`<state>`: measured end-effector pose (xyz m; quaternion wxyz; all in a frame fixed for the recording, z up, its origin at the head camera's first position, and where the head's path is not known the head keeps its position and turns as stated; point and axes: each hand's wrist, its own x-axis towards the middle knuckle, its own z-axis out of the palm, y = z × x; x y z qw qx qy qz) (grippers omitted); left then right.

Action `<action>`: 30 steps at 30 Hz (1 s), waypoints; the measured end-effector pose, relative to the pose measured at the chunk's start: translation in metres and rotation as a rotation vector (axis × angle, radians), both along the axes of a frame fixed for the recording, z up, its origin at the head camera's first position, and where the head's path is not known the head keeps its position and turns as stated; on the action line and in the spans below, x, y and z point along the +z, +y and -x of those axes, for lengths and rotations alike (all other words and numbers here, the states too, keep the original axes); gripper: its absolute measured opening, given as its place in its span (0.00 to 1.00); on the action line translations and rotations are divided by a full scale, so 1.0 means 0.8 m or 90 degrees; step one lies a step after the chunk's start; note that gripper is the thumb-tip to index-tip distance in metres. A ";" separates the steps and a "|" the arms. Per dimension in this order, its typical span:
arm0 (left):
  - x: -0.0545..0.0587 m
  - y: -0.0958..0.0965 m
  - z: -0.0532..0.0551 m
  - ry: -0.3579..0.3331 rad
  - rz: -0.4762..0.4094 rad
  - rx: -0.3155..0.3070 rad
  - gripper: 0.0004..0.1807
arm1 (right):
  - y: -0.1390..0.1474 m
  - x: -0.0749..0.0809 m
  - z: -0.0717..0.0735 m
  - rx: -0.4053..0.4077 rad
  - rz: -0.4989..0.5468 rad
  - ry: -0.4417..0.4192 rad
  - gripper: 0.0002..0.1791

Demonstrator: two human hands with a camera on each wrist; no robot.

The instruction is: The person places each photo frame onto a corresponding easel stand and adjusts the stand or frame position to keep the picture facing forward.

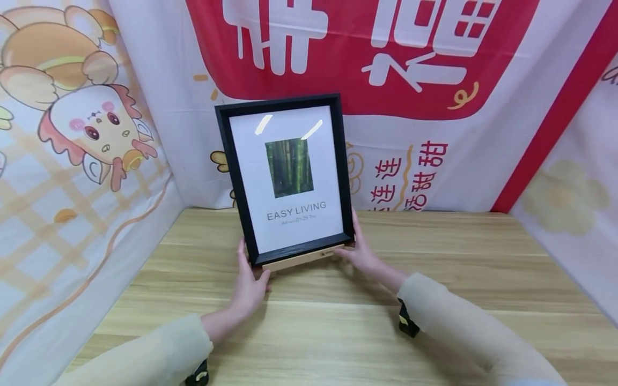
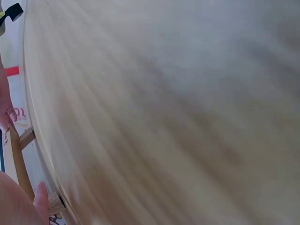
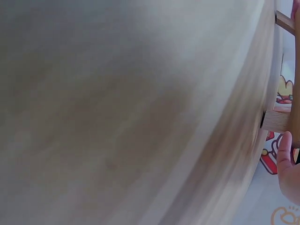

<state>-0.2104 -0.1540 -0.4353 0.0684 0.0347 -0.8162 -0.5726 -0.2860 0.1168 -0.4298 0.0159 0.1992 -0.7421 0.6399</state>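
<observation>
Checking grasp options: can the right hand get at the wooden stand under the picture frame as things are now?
Probably yes. The right hand already holds the picture frame at its lower right corner, right beside the wooden stand. The stand's front edge shows bare, and nothing lies on the table between them.

Table [image 1: 434,300]: light wood with a visible grain, filling the lower part of the head view; both wrist views show it only as a blurred pale surface.
Back banner [image 1: 434,80]: white cloth with a big red shape and white characters, and smaller red characters lower down.
Left banner [image 1: 82,139]: cartoon figures in orange and pink over a pale checked pattern.
Right banner [image 1: 569,177]: white cloth with a red diagonal stripe and a pale flower shape.
</observation>
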 end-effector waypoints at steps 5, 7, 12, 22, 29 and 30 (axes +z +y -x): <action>0.002 0.015 0.000 0.008 -0.001 -0.016 0.57 | 0.018 0.003 -0.007 -0.012 -0.016 -0.004 0.66; 0.002 0.021 0.000 0.006 -0.004 -0.018 0.58 | 0.025 0.004 -0.010 -0.016 -0.026 -0.006 0.66; 0.001 0.033 0.001 -0.008 -0.003 -0.030 0.59 | 0.042 0.005 -0.019 -0.036 -0.042 -0.026 0.66; 0.005 0.046 0.009 -0.010 -0.030 -0.066 0.59 | 0.059 0.003 -0.040 -0.088 -0.048 -0.017 0.63; 0.009 0.052 0.019 -0.037 -0.020 -0.089 0.57 | 0.066 0.002 -0.054 -0.127 -0.054 -0.001 0.64; 0.009 0.052 0.021 -0.034 -0.021 -0.094 0.57 | 0.067 0.001 -0.056 -0.132 -0.055 -0.005 0.65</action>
